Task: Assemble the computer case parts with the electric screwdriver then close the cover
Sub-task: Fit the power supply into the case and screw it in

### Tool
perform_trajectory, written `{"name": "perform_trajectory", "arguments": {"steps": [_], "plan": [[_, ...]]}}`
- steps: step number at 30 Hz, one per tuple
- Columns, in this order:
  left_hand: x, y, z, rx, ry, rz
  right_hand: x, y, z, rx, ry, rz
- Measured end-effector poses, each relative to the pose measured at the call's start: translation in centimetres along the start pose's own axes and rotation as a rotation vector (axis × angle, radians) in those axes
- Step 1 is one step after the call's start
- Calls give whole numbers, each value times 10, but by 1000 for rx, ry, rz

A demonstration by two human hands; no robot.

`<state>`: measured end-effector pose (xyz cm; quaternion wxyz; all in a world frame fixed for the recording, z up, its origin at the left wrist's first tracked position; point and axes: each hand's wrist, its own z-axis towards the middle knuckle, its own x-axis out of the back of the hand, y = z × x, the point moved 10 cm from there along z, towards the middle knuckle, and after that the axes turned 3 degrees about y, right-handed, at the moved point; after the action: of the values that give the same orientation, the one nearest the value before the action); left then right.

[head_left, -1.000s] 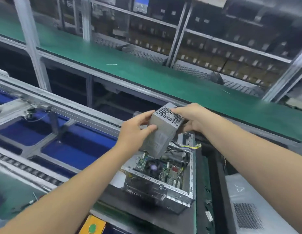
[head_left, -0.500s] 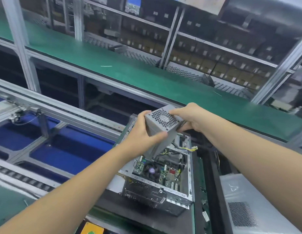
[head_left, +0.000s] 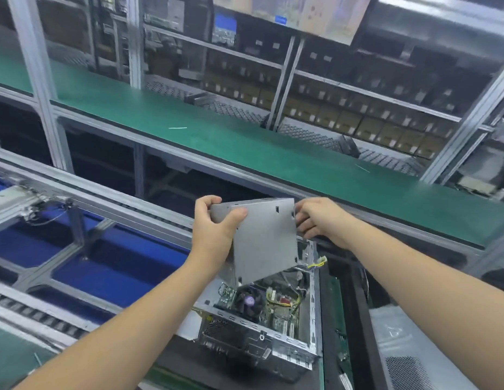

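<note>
Currently, fitting stage, screws and cover not yet reached.

Item 1: left hand (head_left: 214, 235), grip closed on the upper left corner of the power supply unit (head_left: 262, 240), thumb across its flat face.

Item 2: power supply unit, grey metal box, held tilted in the air above the rear of the open computer case (head_left: 273, 319); whether its lower edge touches the frame cannot be told.

Item 3: right hand (head_left: 315, 218), fingers curled on the unit's upper right edge.

Item 4: computer case, lying open on the counter (head_left: 188, 361), cooler fan (head_left: 249, 301) and board exposed.

Next move, by judgement: lower and level the unit into its bay.

Obstruction: loose yellow and black cables (head_left: 315, 264) near the case's right wall could get pinched.

Item 5: side cover (head_left: 414, 361), far right, in plastic wrap.

No screwdriver in view.
</note>
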<state>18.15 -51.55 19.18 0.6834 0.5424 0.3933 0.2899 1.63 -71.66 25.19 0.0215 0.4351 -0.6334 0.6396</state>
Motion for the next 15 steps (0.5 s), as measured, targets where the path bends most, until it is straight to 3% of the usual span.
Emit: {"name": "perform_trajectory", "arguments": {"steps": [6,10,15], "plan": [[7,-30,4,189,173,-194,-22,53,-4,-27,-221,-282],[23,-40,12,242,268,-243,-21,60,2,119,-187,-552],[36,-54,16,328,326,-290,-48,91,-4,91,-378,-455]]}}
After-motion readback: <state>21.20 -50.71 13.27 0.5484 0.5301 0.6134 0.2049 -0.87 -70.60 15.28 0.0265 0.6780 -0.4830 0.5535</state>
